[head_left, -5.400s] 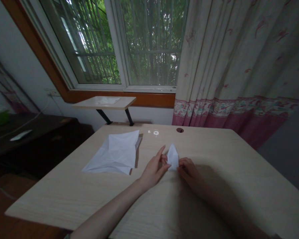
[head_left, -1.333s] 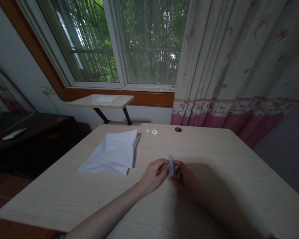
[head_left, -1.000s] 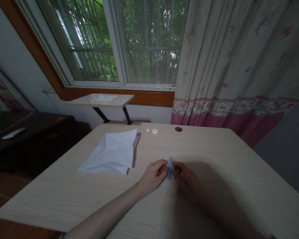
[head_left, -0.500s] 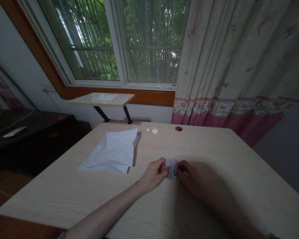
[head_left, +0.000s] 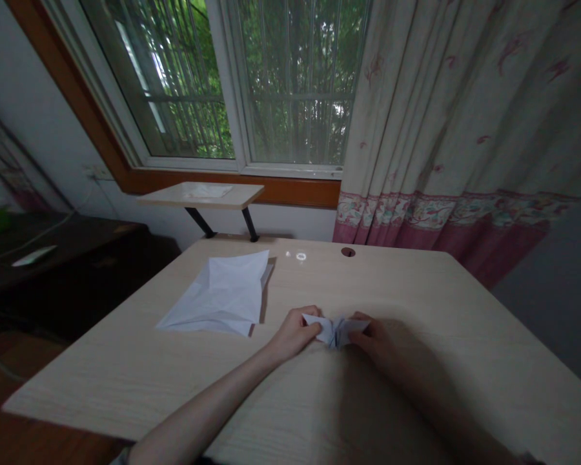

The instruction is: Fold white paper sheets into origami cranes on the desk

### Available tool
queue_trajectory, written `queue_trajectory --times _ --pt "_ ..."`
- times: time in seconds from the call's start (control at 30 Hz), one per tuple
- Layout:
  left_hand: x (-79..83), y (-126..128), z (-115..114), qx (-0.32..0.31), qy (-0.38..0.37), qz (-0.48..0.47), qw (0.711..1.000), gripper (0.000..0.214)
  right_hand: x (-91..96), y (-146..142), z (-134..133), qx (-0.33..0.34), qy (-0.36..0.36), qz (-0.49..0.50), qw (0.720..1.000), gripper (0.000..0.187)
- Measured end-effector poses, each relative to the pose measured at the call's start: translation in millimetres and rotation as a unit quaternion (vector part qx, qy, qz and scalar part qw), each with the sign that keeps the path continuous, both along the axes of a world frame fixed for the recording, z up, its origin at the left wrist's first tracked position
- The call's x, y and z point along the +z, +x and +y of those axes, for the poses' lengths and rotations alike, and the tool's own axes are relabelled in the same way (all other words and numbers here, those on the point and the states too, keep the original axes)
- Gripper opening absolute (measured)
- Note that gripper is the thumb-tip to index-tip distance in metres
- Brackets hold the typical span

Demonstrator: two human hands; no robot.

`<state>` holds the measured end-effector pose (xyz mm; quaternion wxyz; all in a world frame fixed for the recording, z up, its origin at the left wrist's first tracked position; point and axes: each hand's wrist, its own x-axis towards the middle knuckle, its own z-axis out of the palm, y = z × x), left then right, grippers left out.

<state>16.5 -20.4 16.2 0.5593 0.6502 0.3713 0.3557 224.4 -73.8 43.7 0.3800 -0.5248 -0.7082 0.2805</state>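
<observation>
A small piece of folded white paper [head_left: 336, 332] is stretched between my two hands, with a pleated middle and a pointed flap on each side. My left hand [head_left: 297, 330] pinches the left flap between thumb and fingers. On the opposite side my right hand [head_left: 370, 336] is closed on the right flap, thumb in front. Both hands are low over the table [head_left: 271, 400]. To the left lie creased white paper sheets [head_left: 232, 287], apart from both hands.
A small raised shelf [head_left: 174, 196] on black legs holds another white paper [head_left: 208, 190] at the table's back left. Near the back edge is a round cable hole [head_left: 348, 252]. A floral curtain [head_left: 426, 213] hangs behind, and a dark side table [head_left: 87, 239] stands at left.
My hands have moved apart slightly. Flaps of the folded paper now spread out to the left and right, where before it was a compact upright bundle. The view has shifted a little.
</observation>
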Motion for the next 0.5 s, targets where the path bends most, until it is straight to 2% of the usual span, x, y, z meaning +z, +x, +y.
queue_trajectory --times 0.07,0.1,0.17,0.23,0.3,0.4,0.5 --pt "-1.7 0.0 0.8 -0.002 -0.008 -0.013 1.000 0.014 14.4 5.0 -3.1 0.017 -0.026 0.005 0.999 0.022" --pt "-2.6 0.3 1.2 -0.001 -0.016 -0.024 1.000 0.016 19.5 7.3 -4.1 0.031 -0.069 0.007 0.997 0.021" --pt "-4.3 1.4 2.0 0.004 -0.049 -0.061 0.997 0.024 22.4 10.3 -4.0 0.026 -0.105 0.024 0.994 0.019" --pt "-5.3 3.0 3.0 0.012 -0.090 -0.101 0.991 0.036 15.0 10.4 -1.0 0.011 -0.105 0.049 0.993 0.016" --pt "-5.7 4.9 4.5 0.031 -0.120 -0.130 0.984 0.049 2.0 9.0 4.1 -0.061 -0.060 0.102 0.991 0.024" --pt "-6.2 6.7 8.1 0.079 -0.131 -0.166 0.974 0.056 -12.7 8.6 11.3 -0.053 -0.066 0.112 0.990 0.029" --pt "-7.0 6.2 12.9 0.127 -0.100 -0.203 0.966 0.051 -14.2 12.2 14.9 -0.036 -0.068 0.125 0.989 0.029"
